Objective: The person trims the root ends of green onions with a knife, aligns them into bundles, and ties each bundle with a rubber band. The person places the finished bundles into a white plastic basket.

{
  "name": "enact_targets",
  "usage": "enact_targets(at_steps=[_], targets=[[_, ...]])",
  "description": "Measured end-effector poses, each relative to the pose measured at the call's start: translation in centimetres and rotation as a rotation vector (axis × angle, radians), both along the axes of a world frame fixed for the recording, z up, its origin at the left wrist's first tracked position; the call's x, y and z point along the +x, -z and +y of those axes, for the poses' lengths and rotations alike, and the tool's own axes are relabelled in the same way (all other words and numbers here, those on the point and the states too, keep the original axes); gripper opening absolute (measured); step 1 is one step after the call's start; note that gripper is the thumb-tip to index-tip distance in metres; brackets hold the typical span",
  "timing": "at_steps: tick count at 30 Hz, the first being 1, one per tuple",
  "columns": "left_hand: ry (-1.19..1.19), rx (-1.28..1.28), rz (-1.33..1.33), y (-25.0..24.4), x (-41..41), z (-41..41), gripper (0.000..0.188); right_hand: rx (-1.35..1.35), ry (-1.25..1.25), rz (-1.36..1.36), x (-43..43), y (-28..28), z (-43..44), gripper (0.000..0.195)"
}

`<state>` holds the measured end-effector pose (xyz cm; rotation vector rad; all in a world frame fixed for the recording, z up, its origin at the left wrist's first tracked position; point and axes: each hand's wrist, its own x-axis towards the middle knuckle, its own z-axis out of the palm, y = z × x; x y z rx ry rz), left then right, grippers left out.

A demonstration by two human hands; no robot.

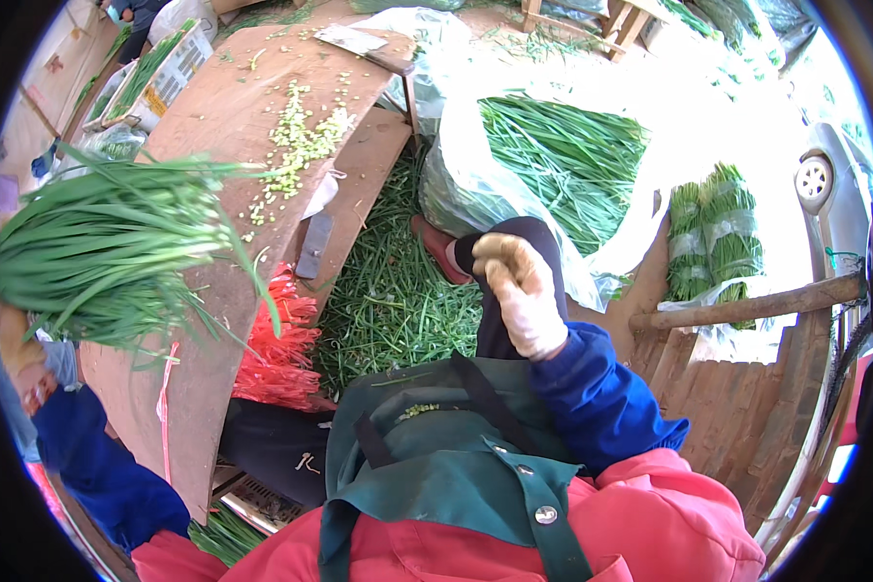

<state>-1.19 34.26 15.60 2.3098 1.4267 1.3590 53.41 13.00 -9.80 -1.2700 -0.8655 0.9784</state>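
At the far left, my left hand [18, 342] grips a large loose bunch of long green leaves with pale cut ends, likely Chinese chives [116, 247]; the leaves hide part of the hand. The bunch is over the left part of a wooden board table [211, 305], its pale ends pointing right. My right hand [520, 291], in a soiled white glove, is raised above my knee with curled fingers and nothing seen in it. Chopped pale stem bits [298, 142] lie scattered on the table. A pink plastic tie [164, 407] lies near the table's front part.
Red plastic strips [280, 349] hang beside the table, near a flat metal blade [314, 245]. Leaf trimmings [393, 313] cover the floor. An open plastic bag of green leaves [567, 160], wrapped bundles [731, 225] and a wooden pole [756, 304] are on the right. Part of another person [142, 18] shows top left.
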Motion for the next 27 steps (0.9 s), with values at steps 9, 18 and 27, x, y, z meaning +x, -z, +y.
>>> enact_targets(at_steps=[9, 18, 27], targets=[[-0.184, -0.076, -0.184, 0.8, 7.3, -4.5, 0.034, 0.078, -0.332, -0.781, -0.1, 4.0, 1.5, 0.020], [-0.178, -0.107, 0.058, -4.3, 5.6, -2.0, 0.038, 0.015, -0.471, -0.685, -0.8, 3.9, 3.1, 0.021], [-0.398, -0.044, -0.042, 3.0, 15.1, -1.9, 0.041, -0.014, -0.515, -0.704, -1.6, 4.5, 3.0, 0.022]])
